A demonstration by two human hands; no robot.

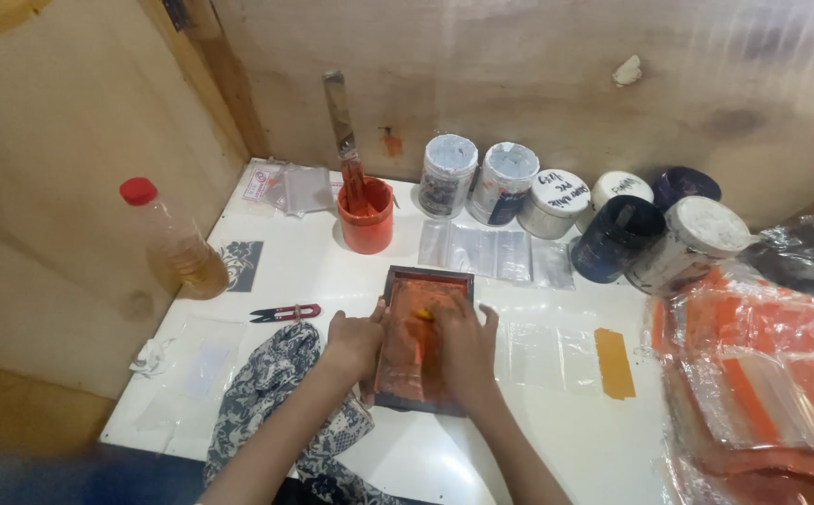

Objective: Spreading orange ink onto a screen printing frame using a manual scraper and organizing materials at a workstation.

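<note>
The orange printing frame point(423, 339) lies flat on the white table point(538, 430), in front of the orange paint pot point(366, 217). Its long side runs away from the person, toward the pot. The left hand point(355, 342) grips the frame's left edge. The right hand point(463, 344) lies on top, pressing something small and orange; I cannot tell what.

- The frame point(423, 339) was smeared orange-red.
- The paint tub point(366, 217) was orange-red.
- The bottle point(174, 240) had a red cap.
- The cloth point(271, 385) was dark blue-and-white patterned.
- The snips point(284, 312) were red-handled.
</note>
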